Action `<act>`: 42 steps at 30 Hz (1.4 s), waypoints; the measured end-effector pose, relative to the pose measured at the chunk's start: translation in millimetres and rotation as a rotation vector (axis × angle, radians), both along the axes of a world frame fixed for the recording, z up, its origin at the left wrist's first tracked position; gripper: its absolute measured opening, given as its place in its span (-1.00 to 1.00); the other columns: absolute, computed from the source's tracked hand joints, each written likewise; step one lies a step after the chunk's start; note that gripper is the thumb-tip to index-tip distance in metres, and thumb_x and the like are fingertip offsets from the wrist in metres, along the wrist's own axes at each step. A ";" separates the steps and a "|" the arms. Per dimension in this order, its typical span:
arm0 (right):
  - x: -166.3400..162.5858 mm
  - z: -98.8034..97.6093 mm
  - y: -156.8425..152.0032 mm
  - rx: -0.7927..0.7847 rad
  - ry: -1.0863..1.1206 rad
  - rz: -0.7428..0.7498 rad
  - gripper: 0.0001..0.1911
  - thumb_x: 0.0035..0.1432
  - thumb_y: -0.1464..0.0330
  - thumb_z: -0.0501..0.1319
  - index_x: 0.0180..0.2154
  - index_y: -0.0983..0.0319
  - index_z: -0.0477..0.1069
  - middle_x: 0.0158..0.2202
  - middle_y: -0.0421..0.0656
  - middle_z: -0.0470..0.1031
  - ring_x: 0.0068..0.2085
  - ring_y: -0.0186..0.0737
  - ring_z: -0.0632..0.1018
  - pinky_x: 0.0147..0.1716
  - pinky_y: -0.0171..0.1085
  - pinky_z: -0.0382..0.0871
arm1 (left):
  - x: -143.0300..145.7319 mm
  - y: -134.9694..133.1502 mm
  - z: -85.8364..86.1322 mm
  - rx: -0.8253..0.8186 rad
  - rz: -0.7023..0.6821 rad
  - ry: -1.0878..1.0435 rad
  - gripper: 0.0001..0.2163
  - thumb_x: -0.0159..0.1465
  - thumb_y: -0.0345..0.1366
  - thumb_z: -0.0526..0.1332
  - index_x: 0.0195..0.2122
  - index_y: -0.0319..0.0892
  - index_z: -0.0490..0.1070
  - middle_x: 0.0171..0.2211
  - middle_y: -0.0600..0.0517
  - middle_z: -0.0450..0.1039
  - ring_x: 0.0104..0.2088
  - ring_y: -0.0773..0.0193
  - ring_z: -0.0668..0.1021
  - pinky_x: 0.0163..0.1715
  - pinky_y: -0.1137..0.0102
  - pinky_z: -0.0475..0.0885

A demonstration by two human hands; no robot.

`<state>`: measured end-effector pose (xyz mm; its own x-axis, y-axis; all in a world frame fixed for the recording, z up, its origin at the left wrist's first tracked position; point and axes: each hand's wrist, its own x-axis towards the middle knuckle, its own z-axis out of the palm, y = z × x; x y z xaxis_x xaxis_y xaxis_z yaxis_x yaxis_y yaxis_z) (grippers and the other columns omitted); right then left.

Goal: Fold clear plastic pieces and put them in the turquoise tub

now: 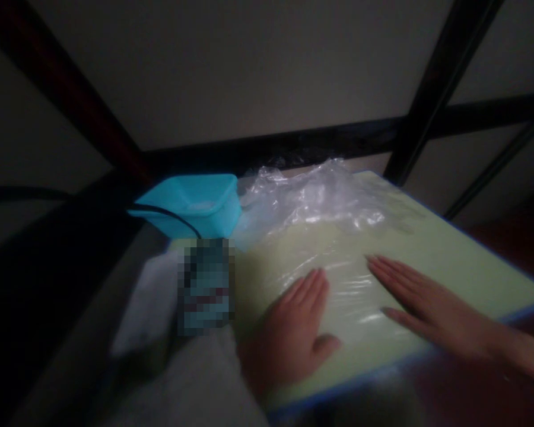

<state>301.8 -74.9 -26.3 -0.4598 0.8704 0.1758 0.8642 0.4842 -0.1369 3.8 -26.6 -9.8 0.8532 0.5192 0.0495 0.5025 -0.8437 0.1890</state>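
Observation:
A pale green board [463,261] with a blue edge lies in front of me. A clear plastic sheet or bag [320,207] covers its middle and bunches up toward the far side. My left hand [293,332] lies flat on the plastic near the board's front edge, fingers together and stretched out. My right hand [422,302] also rests flat on the plastic, fingers extended and pointing left and away. Neither hand grips anything.
A turquoise plastic tub [196,204] stands at the board's far left corner, with a dark cable [169,216] running across it. A pixelated object [207,284] sits left of my left hand. Dark metal frame bars [431,89] cross behind. The scene is dim.

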 end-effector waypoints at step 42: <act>-54.0 -2.6 158.9 -0.164 0.113 0.508 -0.42 0.37 0.23 -0.13 0.33 0.15 -0.24 0.36 -0.18 -0.14 0.33 -0.15 -0.03 0.29 0.02 -0.17 | 13.6 22.9 13.3 -0.077 0.239 0.075 -0.33 0.31 -0.09 0.10 0.28 -0.47 -0.04 0.33 -0.30 -0.16 0.33 0.02 -0.05 0.30 0.17 -0.04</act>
<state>247.8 84.0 -28.9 -0.8157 0.5639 0.1291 0.5027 0.8013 -0.3242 17.4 -3.8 3.5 0.7059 0.7060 -0.0565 0.7005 -0.6842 0.2027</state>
